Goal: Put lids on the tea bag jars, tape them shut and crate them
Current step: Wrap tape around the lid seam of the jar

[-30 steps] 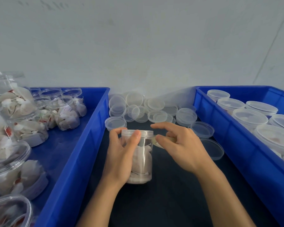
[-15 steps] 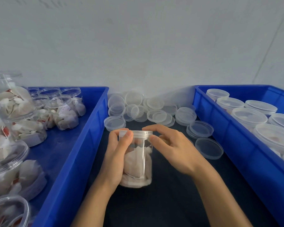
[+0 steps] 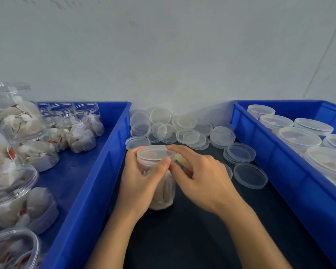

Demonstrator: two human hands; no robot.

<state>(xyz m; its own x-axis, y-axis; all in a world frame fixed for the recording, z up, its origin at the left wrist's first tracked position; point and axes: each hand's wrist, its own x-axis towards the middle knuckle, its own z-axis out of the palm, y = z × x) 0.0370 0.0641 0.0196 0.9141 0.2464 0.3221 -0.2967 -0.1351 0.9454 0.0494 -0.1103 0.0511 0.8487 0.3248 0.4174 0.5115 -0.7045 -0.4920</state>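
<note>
The tea bag jar [image 3: 159, 183] stands upright on the dark table [image 3: 192, 239], between the left crate [image 3: 97, 171] and the right crate [image 3: 264, 152], with its lid [image 3: 153, 153] seated on top. The left hand [image 3: 142, 183] is wrapped round the jar's wall, thumb up by the lid's edge. The right hand [image 3: 200, 179] has thumb and forefinger curled in at the lid's rim; whether they pinch tape or only the rim cannot be told, though a pale strip [image 3: 183, 163] shows behind the fingers.

Assessment: the jar is clear thin plastic, likely light and smooth, with walls that may flex if squeezed. The contents are soft paper bags, adding little weight. It is best held round the mid-body for steadiness, with only light pressure at the rim. Loose lids [image 3: 182, 131] lie at the far edge of the table.
</note>
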